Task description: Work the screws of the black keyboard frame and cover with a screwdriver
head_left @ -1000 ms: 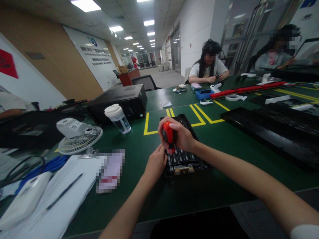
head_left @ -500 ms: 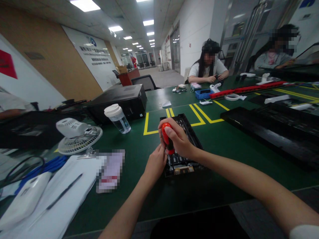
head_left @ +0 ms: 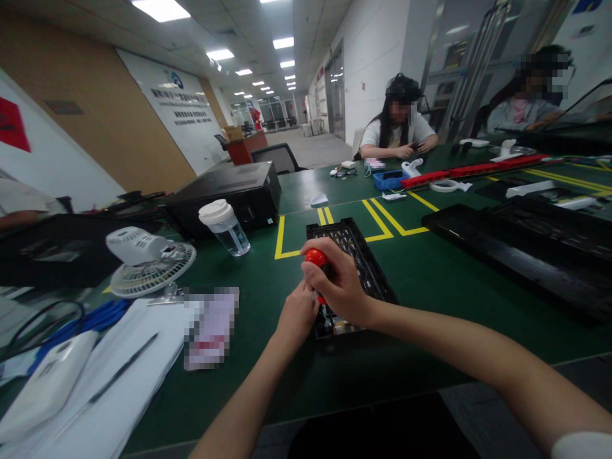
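A red-handled screwdriver (head_left: 315, 257) stands over the near left part of a black tray-like frame (head_left: 366, 255) on the green table. My right hand (head_left: 337, 280) is wrapped round its handle, with the red top showing between thumb and fingers. Against the frame's left side, my left hand (head_left: 300, 309) has its fingers pressed together close to the lower end of the screwdriver; what they hold, if anything, is hidden. The screwdriver's tip cannot be made out.
Left stand a clear cup with white lid (head_left: 224, 227), a black case (head_left: 229, 191), a white fan (head_left: 153, 261) and papers with a pen (head_left: 124, 368). Right lies a large black panel (head_left: 516, 261). A person (head_left: 399, 124) sits across the table, another at far right.
My right hand has shifted its grip and turned on the screwdriver, whose handle now shows mostly its round red top. My left hand has barely moved.
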`<move>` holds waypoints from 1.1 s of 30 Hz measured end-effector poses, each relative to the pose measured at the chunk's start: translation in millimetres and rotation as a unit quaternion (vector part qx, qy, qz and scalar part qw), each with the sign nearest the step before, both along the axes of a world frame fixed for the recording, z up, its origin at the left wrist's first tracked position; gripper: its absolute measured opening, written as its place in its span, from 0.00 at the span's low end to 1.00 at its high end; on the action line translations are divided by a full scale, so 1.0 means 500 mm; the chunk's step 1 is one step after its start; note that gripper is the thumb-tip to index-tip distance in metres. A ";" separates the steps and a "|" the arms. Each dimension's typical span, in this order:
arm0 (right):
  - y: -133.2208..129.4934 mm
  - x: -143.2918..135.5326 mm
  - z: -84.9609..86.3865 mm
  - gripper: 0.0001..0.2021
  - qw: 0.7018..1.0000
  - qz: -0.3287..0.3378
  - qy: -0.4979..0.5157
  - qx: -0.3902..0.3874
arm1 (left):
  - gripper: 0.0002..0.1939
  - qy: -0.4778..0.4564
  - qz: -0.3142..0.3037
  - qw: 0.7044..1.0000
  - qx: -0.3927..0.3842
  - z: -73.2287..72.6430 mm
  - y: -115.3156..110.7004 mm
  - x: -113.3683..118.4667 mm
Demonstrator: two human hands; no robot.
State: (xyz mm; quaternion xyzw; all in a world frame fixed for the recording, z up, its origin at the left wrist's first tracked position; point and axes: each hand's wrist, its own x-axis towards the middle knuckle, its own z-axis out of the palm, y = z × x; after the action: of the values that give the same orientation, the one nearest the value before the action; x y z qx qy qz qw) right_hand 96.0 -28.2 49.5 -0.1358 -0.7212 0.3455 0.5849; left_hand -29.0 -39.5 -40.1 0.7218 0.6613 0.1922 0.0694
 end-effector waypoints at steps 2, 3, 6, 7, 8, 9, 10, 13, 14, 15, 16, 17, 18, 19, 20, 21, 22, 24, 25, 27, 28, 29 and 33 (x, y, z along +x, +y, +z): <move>-0.001 -0.001 0.002 0.05 1.000 -0.023 0.002 0.014 | 0.19 -0.008 -0.005 1.000 0.006 0.001 0.000 0.000; -0.002 -0.001 0.002 0.05 0.999 -0.034 0.002 0.016 | 0.18 -0.010 -0.005 1.000 0.008 0.002 -0.001 0.001; -0.004 -0.005 0.004 0.06 0.998 -0.066 0.003 0.009 | 0.17 -0.009 0.003 1.000 0.002 0.009 -0.005 0.003; -0.005 -0.006 0.004 0.06 0.997 -0.077 0.005 0.006 | 0.17 -0.008 0.006 1.000 0.001 0.012 -0.006 0.003; -0.006 -0.007 0.004 0.07 0.996 -0.086 0.007 0.003 | 0.17 -0.008 0.008 1.000 0.000 0.014 -0.006 0.004; -0.006 -0.008 0.004 0.07 0.996 -0.092 0.007 0.000 | 0.17 -0.007 0.009 1.000 -0.001 0.015 -0.007 0.004; -0.006 -0.009 0.004 0.08 0.995 -0.095 0.008 -0.001 | 0.16 -0.006 0.009 1.000 -0.002 0.016 -0.007 0.004; -0.005 -0.009 0.006 0.08 0.996 -0.092 0.008 0.002 | 0.16 -0.005 0.008 1.000 -0.008 0.015 -0.006 0.004; -0.004 -0.007 0.007 0.08 0.996 -0.089 0.006 0.003 | 0.16 -0.004 0.007 1.000 -0.009 0.014 -0.005 0.003; -0.002 -0.005 0.009 0.09 0.996 -0.085 0.003 0.003 | 0.16 -0.003 0.007 1.000 -0.009 0.013 -0.005 0.003; 0.001 -0.003 0.011 0.09 0.997 -0.078 -0.001 0.002 | 0.16 -0.001 0.005 1.000 -0.009 0.012 -0.005 0.003; 0.004 -0.001 0.013 0.09 0.998 -0.068 -0.006 -0.002 | 0.16 0.002 0.004 1.000 -0.008 0.011 -0.005 0.003; 0.008 0.002 0.015 0.10 0.999 -0.052 -0.010 -0.008 | 0.16 0.006 0.004 1.000 -0.006 0.011 -0.005 0.003; 0.013 0.004 0.016 0.10 0.999 -0.030 -0.012 -0.015 | 0.15 0.011 0.005 1.000 -0.004 0.011 -0.005 0.003; 0.018 0.005 0.018 0.11 1.000 0.001 -0.010 -0.022 | 0.15 0.016 0.005 1.000 -0.004 0.011 -0.006 0.003; 0.023 0.006 0.019 0.11 0.999 0.038 -0.007 -0.030 | 0.14 0.020 0.006 1.000 -0.003 0.011 -0.006 0.003; 0.028 0.007 0.019 0.12 0.996 0.080 -0.003 -0.041 | 0.14 0.022 0.009 1.000 -0.003 0.011 -0.006 0.004; 0.038 0.006 0.019 0.14 0.983 0.172 0.005 -0.072 | 0.13 0.027 0.013 1.000 -0.006 0.010 -0.006 0.004; 0.043 0.006 0.019 0.15 0.972 0.217 0.008 -0.092 | 0.13 0.030 0.016 0.999 -0.005 0.010 -0.006 0.004; 0.053 0.005 0.018 0.17 0.947 0.296 0.008 -0.126 | 0.13 0.039 0.021 0.999 0.001 0.009 -0.006 0.004; 0.057 0.005 0.019 0.18 0.936 0.325 0.004 -0.135 | 0.14 0.043 0.021 0.999 0.004 0.008 -0.005 0.004; 0.062 0.006 0.020 0.19 0.929 0.344 -0.004 -0.138 | 0.14 0.047 0.020 0.999 0.006 0.008 -0.005 0.004; 0.076 0.007 0.026 0.19 0.914 0.380 -0.037 -0.140 | 0.12 0.059 0.025 0.998 -0.007 0.009 -0.004 0.005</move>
State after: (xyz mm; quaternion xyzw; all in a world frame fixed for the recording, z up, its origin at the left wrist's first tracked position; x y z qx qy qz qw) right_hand 99.3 10.0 62.5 0.0554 -0.6835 0.6340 0.3574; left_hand -26.6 -41.7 -35.4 0.7144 0.6836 0.1461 0.0306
